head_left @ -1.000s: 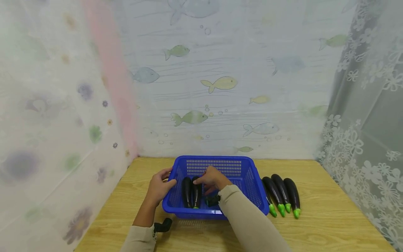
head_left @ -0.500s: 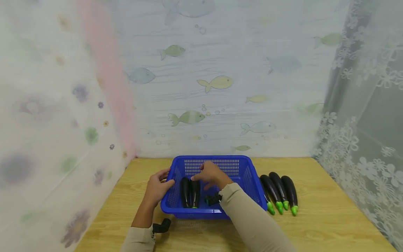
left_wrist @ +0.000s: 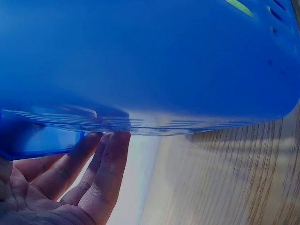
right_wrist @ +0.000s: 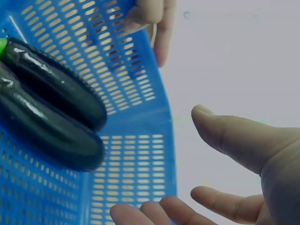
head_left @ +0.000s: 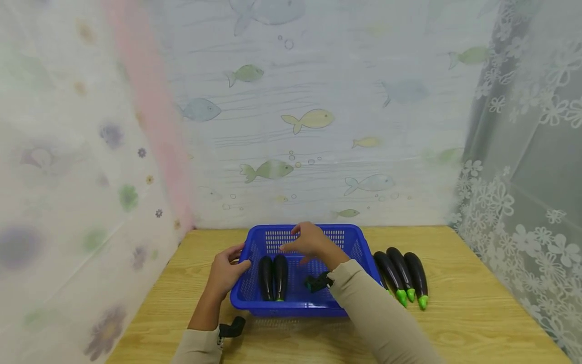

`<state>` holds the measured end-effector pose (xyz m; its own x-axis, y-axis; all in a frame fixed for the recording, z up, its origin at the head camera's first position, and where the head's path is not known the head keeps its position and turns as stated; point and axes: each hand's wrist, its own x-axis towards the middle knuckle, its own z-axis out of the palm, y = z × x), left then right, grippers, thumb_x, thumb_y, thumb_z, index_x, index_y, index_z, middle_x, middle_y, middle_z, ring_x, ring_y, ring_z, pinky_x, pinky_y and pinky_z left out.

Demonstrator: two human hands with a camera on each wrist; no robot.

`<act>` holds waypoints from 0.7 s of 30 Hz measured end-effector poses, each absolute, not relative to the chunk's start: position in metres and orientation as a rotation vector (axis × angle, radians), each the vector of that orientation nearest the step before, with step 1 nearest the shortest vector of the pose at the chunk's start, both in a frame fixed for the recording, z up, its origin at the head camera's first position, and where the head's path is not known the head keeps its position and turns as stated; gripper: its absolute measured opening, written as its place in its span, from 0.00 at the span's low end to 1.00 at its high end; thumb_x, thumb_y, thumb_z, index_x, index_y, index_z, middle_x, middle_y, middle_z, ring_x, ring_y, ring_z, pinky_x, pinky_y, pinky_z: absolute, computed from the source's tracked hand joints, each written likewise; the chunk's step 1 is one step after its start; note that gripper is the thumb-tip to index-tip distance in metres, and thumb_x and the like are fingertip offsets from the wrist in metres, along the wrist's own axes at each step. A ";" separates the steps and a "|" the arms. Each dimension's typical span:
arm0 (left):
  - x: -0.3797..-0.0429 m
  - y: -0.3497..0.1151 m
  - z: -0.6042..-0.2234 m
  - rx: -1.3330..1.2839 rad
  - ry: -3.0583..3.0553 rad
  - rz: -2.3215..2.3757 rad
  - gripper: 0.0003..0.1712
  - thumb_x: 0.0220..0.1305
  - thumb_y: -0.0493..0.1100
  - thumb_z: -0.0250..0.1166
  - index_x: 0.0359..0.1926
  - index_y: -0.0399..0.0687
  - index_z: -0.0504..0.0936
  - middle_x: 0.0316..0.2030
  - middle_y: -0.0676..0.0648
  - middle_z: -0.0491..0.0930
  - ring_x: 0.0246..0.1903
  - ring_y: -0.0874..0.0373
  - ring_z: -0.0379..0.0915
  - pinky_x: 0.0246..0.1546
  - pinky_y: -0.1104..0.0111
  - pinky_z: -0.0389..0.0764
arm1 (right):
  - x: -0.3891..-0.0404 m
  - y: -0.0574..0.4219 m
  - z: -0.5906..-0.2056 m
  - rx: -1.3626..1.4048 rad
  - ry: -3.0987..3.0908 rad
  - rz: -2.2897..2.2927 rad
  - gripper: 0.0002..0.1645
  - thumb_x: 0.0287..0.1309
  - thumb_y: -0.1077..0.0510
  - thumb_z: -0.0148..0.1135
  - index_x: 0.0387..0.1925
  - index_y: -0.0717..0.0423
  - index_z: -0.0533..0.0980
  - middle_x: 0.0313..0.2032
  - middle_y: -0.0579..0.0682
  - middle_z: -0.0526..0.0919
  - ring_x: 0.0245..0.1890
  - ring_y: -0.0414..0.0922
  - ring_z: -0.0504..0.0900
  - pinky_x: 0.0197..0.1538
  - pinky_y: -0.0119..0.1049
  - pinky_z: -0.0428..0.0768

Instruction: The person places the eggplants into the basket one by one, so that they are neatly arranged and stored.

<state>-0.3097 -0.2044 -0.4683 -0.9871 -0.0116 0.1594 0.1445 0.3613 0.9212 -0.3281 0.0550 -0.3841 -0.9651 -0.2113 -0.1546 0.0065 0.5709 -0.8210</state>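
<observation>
Tabletop eggplants (head_left: 403, 268), head-view only; left hand (head_left: 227, 270) around basket rim (head_left: 291, 306), right hand (head_left: 311, 241) spread, empty.

The eggplants (head_left: 281, 275) are smooth and glossy, the basket (head_left: 295, 305) plastic, the table (head_left: 473, 303) probably wood.

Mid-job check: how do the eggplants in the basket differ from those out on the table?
Place: the basket pair lies inside the blue basket; the outside group lies on the table, to its right.
Number: the basket pair is two; the outside group shows four.
Angle: the basket pair runs nearly straight front to back; the outside group slants, stem ends further right.
Both are dark and glossy, green stem ends toward the person.
</observation>
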 end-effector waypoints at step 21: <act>-0.308 -0.205 -0.469 -0.142 -2.446 -1.716 0.34 0.62 0.38 0.69 0.70 0.40 0.75 0.58 0.33 0.82 0.53 0.39 0.84 0.48 0.49 0.88 | -0.313 0.104 -0.370 -0.210 2.744 -1.225 0.45 0.56 0.45 0.77 0.69 0.59 0.70 0.58 0.62 0.81 0.36 0.50 0.86 0.40 0.45 0.89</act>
